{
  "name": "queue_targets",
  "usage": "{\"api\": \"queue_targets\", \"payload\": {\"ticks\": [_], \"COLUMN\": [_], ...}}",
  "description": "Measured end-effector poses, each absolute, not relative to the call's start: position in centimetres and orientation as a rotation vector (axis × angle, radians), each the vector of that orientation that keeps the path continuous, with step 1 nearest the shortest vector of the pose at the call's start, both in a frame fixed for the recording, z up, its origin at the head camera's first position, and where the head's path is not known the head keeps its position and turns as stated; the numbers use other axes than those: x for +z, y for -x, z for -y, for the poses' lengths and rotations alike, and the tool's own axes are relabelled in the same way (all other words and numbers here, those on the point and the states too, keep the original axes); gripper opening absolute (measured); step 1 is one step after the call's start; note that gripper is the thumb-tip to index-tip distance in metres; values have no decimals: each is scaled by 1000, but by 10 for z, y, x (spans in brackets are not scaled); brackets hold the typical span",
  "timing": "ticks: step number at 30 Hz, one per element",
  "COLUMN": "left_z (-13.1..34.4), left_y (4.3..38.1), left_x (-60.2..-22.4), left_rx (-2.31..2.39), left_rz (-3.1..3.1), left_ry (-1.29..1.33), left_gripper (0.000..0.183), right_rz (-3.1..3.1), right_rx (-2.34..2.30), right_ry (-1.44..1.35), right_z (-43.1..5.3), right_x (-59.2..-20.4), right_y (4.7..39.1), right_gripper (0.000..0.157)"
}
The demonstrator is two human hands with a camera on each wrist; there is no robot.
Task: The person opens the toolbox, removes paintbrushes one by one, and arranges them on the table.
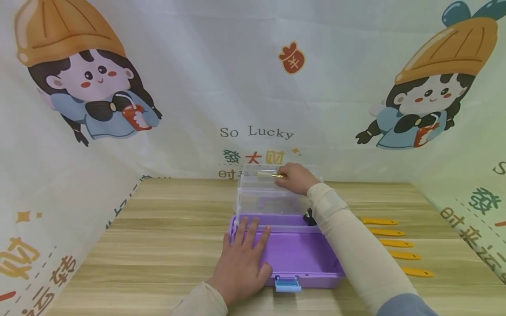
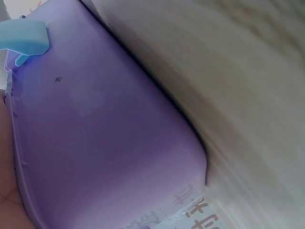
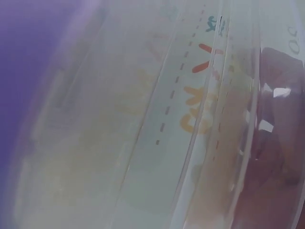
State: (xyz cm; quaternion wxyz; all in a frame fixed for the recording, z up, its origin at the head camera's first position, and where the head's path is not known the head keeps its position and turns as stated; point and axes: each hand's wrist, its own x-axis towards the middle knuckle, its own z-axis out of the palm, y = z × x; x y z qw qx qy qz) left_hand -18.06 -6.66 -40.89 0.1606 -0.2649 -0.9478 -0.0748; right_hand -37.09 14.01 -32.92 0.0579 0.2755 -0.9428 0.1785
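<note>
A purple plastic box (image 1: 300, 252) with a pale blue latch (image 1: 287, 284) stands open in front of me. Behind its base rises the clear lid or tray section (image 1: 253, 199), with the printed backdrop showing through. My left hand (image 1: 247, 259) lies over the box's left front corner, fingers spread and fairly straight. At the top of the clear section, my right hand (image 1: 296, 177) holds a paintbrush (image 1: 269, 174), its pale bristles pointing left and a gold ferrule visible; the handle is hidden in the fist. Clear plastic (image 3: 157, 143) fills most of the right wrist view.
Several yellow handles (image 1: 396, 243) lie in a row on the wood-grain table (image 1: 170, 237) to the right, their left ends behind my right forearm. A small black object (image 1: 309, 217) sits at the box's back right. A printed cloth (image 1: 197, 79) hangs behind and at both sides.
</note>
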Motion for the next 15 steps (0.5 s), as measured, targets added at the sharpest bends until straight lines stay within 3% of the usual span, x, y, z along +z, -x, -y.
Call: {"api": "queue_targets", "payload": {"ticks": [15], "left_z": [66], "left_y": [181], "left_x": [-409], "left_rx": [-189], "left_rz": [2702], "left_ry": [747], "left_gripper": [70], "right_rz": [2800], "right_rx": [691], "right_ry": [-794], "right_z": [-148], "right_x": [-326], "right_y": [365], "right_gripper": [23]}}
